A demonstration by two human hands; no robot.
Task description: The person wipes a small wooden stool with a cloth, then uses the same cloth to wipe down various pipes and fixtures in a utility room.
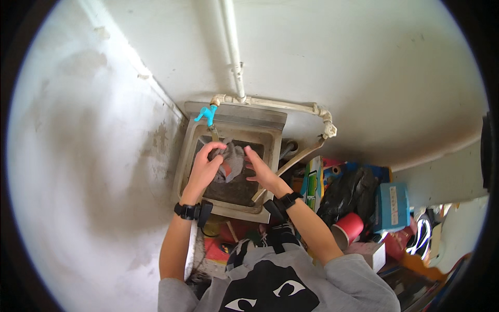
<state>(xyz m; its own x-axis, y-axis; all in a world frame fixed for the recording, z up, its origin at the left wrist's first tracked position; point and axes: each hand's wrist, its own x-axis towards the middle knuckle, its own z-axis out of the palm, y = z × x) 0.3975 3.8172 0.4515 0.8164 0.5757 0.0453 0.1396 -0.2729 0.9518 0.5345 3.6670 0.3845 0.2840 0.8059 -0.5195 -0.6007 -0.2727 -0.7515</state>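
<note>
My left hand [206, 165] grips a crumpled grey cloth [233, 156] with an orange-red patch, holding it over the basin of a metal sink [245, 214]. To the cloth's right, my right hand [262, 171] has its fingers spread and holds nothing. Whether its thumb tip touches the cloth's edge is hard to tell. A turquoise tap [208, 115] with a short hose [214, 134] on its spout hangs above the cloth. Dark staining covers the basin floor. Both wrists wear black straps with devices.
A second hose [300, 156] runs from a white valve [330, 130] over the sink's right rim. White pipes [280, 103] line the wall behind. Right of the sink are a black plastic bag [347, 191], a blue box [391, 206] and a red cup-shaped container [349, 228]. A wall stands close on the left.
</note>
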